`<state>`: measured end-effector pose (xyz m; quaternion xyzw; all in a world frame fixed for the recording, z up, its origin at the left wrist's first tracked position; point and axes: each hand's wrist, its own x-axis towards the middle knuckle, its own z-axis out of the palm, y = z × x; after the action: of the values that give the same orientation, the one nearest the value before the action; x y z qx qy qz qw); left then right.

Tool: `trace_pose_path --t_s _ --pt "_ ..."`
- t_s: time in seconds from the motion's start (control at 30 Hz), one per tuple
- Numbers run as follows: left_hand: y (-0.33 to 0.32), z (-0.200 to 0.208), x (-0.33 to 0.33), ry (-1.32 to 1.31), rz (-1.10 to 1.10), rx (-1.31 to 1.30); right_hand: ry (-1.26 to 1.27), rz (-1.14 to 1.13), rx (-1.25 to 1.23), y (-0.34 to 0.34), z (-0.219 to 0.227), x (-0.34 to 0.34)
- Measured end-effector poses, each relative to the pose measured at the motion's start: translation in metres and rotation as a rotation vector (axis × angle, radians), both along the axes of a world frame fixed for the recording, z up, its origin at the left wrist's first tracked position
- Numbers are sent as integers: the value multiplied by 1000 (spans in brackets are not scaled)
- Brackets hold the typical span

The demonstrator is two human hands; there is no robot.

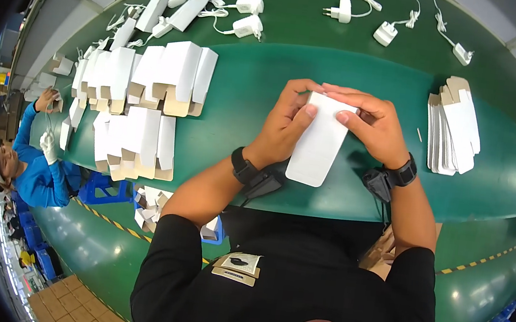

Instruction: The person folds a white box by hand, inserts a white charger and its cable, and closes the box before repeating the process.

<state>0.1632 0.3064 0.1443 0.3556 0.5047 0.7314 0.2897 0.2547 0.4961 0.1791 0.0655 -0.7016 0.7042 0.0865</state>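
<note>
A white cardboard box (316,147) is held between my two hands above the green table. My left hand (285,122) grips its left side near the far end, thumb on the top face. My right hand (375,124) closes round the far right corner, its thumb also on the top face and its fingers over the far edge. The box's near end points toward me with a rounded flap edge. What my fingertips do behind the far end is hidden.
Several white boxes with open flaps (179,71) stand on the left. Flat folded cartons (458,131) lie stacked on the right. White power adapters (247,26) with cords lie along the far side. A co-worker in blue (44,173) sits at the left end. A blue bin (214,231) stands below the table edge.
</note>
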Motion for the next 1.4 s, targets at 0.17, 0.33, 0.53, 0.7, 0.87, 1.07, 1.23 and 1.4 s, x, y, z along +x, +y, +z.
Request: trace_pose_path --t_s 0.17,0.33,0.53,0.7,0.87,1.07,1.23,1.4 --pt "2 -10 -5 -117 13 -41 -38 -152 19 1 -13 -9" --pt "9 5 0 -193 -46 -89 -41 -357 210 17 18 3" --pt "7 -22 -106 431 675 -241 93 -952 1535 77 54 55" --pt "40 17 -160 1051 842 -308 -429 -1126 1647 112 1 112" --pt "83 -13 -158 1057 773 -1067 -440 -1143 1521 127 -11 122" --pt "60 -17 -146 1099 785 -836 -432 -1011 1552 130 2 124" --pt "68 46 -22 437 272 -166 178 -1134 1300 86 56 120" --pt "77 42 32 131 57 91 364 -780 933 -5 35 64"
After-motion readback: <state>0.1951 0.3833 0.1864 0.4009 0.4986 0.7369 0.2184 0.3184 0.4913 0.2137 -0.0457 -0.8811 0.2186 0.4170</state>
